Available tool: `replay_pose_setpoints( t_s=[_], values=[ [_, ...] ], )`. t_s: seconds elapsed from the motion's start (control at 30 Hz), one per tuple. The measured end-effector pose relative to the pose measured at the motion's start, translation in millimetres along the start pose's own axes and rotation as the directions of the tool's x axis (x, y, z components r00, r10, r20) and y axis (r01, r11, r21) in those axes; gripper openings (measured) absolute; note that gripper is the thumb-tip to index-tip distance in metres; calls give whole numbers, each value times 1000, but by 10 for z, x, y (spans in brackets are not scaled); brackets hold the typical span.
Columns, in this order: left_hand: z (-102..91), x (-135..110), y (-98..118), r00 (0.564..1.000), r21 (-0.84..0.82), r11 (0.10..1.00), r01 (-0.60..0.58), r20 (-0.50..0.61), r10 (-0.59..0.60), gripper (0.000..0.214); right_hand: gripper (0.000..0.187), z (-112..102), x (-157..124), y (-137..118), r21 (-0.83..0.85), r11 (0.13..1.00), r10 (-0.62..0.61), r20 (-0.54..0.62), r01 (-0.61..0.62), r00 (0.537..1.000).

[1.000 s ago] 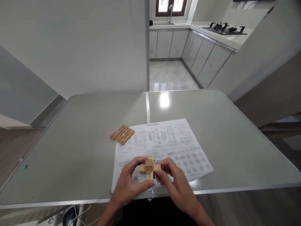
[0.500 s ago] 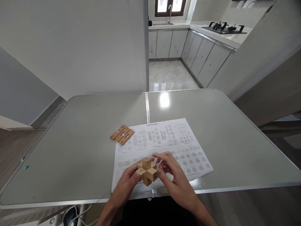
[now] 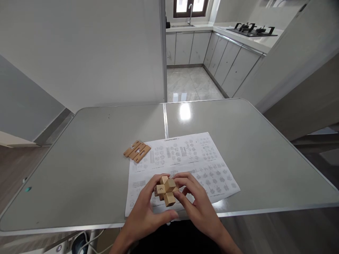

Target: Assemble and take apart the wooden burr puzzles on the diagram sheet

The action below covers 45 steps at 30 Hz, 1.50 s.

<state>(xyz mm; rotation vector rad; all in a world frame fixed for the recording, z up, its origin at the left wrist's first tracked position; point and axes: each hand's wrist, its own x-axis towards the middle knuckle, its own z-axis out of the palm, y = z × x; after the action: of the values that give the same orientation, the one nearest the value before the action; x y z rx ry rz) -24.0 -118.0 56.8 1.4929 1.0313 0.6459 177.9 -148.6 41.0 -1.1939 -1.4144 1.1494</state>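
Observation:
A pale wooden burr puzzle [image 3: 166, 190] with crossing blocks is held above the paper sheet, a numeral 3 showing on its left block. My right hand [image 3: 192, 197] pinches its right side between thumb and fingers. Around its left side curves my left hand [image 3: 148, 204], fingers at the far side and thumb stretched away below. Whether those left fingertips press on the wood is partly hidden. Several flat brown wooden pieces [image 3: 141, 156] with slots and numerals lie together at the sheet's upper left corner.
The printed instruction sheet [image 3: 185, 160], full of small diagrams, lies on the grey folding table [image 3: 92, 169]. A metal seam [image 3: 165, 121] crosses the table. A small teal object [image 3: 28, 189] sits near the left edge. Beyond are a wall and a kitchen with a stove [image 3: 251, 31].
The burr puzzle has been turned, so different faces show. My left thumb has come off it and stretched out, while my right hand has closed onto its right side.

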Motion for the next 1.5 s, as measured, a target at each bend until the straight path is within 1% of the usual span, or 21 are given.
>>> replay_pose_setpoints(
  t_s=[0.1,0.2,0.27,0.37,0.43,0.53,0.6,0.63,0.7,0.77,0.8,0.87,0.93,1.0,1.07,1.13,1.23,1.33,1.43,1.5],
  values=[
    [26,38,87,995,94,994,-50,-76,57,52,17,23,-4,-3,19,1000,-10,2,10,1000],
    [30,39,119,991,90,992,-90,-89,98,53,19,27,-7,-6,106,993,47,49,-52,998],
    [22,32,115,991,74,992,-102,-74,108,54,22,18,-11,-8,185,975,104,98,-121,990],
    [-4,28,94,992,65,990,-122,-21,124,57,28,-8,-18,-9,302,927,160,220,-223,962],
    [-25,32,80,988,66,986,-154,13,153,61,31,-26,-21,-10,354,897,164,286,-263,944],
    [-51,47,78,980,64,978,-198,45,195,65,31,-40,-29,-8,384,879,155,327,-281,932],
    [-57,60,93,978,71,976,-206,54,203,65,28,-29,-45,5,376,887,148,318,-268,937],
    [-56,66,101,977,76,975,-210,51,206,64,26,-15,-57,18,358,901,144,289,-246,946],
    [-44,73,113,976,69,974,-215,28,214,61,20,25,-87,57,292,944,107,175,-156,979],
    [-23,74,115,980,38,979,-199,-7,199,58,15,68,-114,107,203,979,23,28,-28,999],
    [-11,71,114,983,21,983,-180,-22,181,56,13,84,-123,130,170,985,-21,-36,27,999],
    [9,64,116,990,5,991,-137,-42,137,52,10,96,-128,160,161,984,-63,-103,79,993],
    [21,58,130,992,21,993,-113,-47,114,51,12,78,-122,163,219,975,-22,-88,41,996],
    [24,58,156,994,56,994,-98,-46,100,52,17,45,-112,148,304,951,54,-3,-50,999],
    [22,67,184,995,96,992,-87,-41,91,52,23,18,-104,136,372,919,113,68,-130,991],
    [18,84,204,995,140,987,-81,-40,88,51,27,0,-94,140,406,898,152,83,-173,985],
    [11,121,212,995,208,975,-84,-44,95,50,31,-25,-67,173,392,893,203,90,-222,975],
    [7,158,208,995,258,962,-91,-17,99,50,32,-65,-29,199,353,902,216,128,-248,968],
    [21,183,204,996,260,961,-91,9,92,53,30,-101,-2,204,322,914,219,124,-247,968],
    [41,193,204,996,240,967,-88,3,90,56,29,-109,0,204,321,915,221,107,-244,969]
  ],
)
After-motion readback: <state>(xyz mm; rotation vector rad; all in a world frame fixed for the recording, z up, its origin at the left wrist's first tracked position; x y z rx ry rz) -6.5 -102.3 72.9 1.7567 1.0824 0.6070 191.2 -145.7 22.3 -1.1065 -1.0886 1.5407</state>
